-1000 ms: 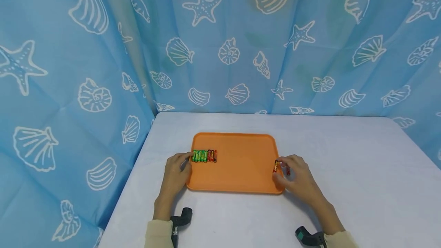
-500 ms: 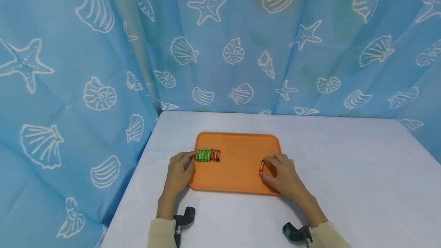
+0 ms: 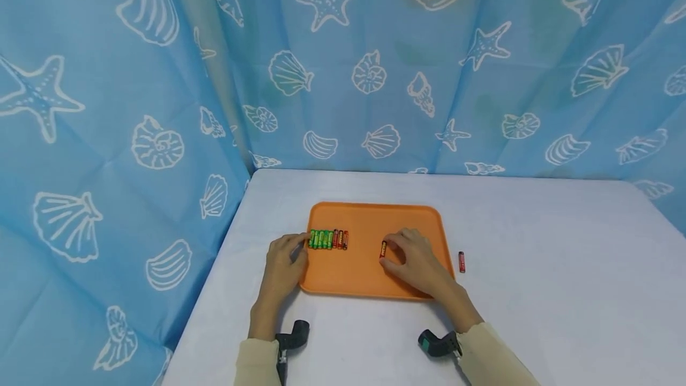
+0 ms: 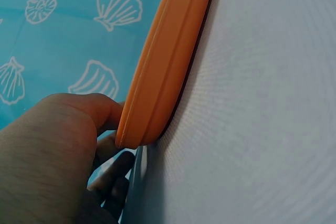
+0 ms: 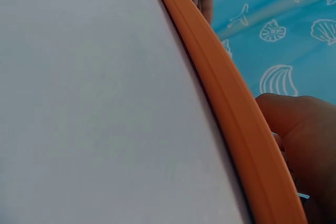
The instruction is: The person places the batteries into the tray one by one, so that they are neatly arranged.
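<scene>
A row of several green batteries (image 3: 320, 239) and three red ones (image 3: 340, 239) lies along the left side of an orange tray (image 3: 348, 282). At the tray's left rim, my left hand (image 3: 283, 264) rests with its index fingertip by the end green battery. In the left wrist view, that hand's thumb (image 4: 107, 109) reaches the tray rim and the other fingers are outside it. Over the tray's middle right, my right hand (image 3: 415, 260) pinches a red-and-black battery (image 3: 383, 249) between thumb and fingertips. The right wrist view hides this battery behind the tray wall (image 5: 226, 95).
One more red battery (image 3: 462, 262) lies on the white tablecloth (image 3: 536, 290), just right of the tray. A blue curtain (image 3: 343, 106) with shell prints hangs behind the table and along its left side.
My right hand has moved left from the tray's right rim to over the tray, carrying the battery. This uncovers the red battery on the cloth. My left hand stays at the left rim.
</scene>
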A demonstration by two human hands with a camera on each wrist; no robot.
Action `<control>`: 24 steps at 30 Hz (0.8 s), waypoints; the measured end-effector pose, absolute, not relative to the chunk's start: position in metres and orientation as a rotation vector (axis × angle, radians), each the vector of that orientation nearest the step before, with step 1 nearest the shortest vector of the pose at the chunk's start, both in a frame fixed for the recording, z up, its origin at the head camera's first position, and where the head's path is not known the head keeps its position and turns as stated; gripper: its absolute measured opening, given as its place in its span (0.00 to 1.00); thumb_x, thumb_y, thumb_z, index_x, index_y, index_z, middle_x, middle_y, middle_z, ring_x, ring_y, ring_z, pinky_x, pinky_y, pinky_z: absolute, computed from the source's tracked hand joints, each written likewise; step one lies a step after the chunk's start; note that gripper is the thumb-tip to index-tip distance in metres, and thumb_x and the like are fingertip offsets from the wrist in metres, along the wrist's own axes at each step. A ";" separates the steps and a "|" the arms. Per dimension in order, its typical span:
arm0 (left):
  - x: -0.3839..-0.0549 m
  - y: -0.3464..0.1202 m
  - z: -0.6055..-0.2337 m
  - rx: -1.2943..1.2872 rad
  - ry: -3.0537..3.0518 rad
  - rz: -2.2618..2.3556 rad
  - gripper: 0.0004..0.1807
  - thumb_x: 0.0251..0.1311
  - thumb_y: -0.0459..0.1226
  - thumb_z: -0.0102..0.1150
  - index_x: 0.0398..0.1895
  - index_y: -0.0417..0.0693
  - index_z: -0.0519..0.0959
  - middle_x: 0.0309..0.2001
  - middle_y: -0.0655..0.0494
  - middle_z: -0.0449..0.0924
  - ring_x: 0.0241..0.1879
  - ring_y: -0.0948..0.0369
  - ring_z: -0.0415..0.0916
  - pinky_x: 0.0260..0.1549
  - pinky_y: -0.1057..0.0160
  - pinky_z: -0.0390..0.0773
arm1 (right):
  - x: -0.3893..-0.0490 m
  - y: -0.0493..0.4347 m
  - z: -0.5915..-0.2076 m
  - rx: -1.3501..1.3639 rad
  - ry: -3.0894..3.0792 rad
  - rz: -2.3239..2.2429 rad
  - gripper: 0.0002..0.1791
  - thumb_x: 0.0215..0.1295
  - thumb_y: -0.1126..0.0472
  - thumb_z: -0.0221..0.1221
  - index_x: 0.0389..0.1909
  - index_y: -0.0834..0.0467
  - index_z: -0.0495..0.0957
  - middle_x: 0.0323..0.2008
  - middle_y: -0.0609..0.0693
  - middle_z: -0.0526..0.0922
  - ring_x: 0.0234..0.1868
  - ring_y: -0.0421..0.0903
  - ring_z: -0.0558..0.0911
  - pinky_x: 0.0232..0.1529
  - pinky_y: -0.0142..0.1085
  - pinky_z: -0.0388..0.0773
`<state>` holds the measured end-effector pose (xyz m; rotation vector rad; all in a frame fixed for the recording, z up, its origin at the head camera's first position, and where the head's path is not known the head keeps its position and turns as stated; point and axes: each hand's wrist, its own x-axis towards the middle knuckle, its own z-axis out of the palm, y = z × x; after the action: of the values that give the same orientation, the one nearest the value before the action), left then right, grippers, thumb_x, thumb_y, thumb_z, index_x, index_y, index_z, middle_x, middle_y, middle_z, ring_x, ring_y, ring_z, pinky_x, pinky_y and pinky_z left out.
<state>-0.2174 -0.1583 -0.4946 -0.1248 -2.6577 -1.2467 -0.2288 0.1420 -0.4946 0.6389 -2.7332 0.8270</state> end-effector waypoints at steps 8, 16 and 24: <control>-0.217 -0.158 -0.494 -0.113 -2.673 -1.237 0.19 0.69 0.33 0.54 0.61 0.51 0.80 0.59 0.48 0.76 0.66 0.45 0.62 0.66 0.40 0.63 | -0.238 0.128 -0.494 0.643 -2.752 0.888 0.23 0.58 0.50 0.71 0.51 0.58 0.81 0.37 0.43 0.72 0.45 0.46 0.69 0.48 0.46 0.67; -0.214 -0.157 -0.493 -0.129 -2.659 -1.253 0.18 0.69 0.33 0.55 0.61 0.50 0.80 0.58 0.47 0.76 0.66 0.45 0.62 0.66 0.39 0.62 | -0.245 0.116 -0.493 0.681 -2.777 0.896 0.23 0.59 0.50 0.71 0.52 0.57 0.81 0.38 0.43 0.73 0.45 0.45 0.69 0.51 0.46 0.67; -0.217 -0.158 -0.494 -0.148 -2.649 -1.259 0.18 0.68 0.33 0.56 0.60 0.49 0.81 0.57 0.47 0.77 0.65 0.45 0.63 0.66 0.41 0.62 | -0.251 0.106 -0.494 0.746 -2.756 0.939 0.22 0.61 0.51 0.69 0.52 0.58 0.81 0.38 0.43 0.72 0.44 0.45 0.69 0.52 0.46 0.66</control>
<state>-0.2174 -0.1583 -0.4940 -0.1478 -2.6491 -1.2587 -0.2514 0.1063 -0.4937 0.7459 -2.7557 0.9388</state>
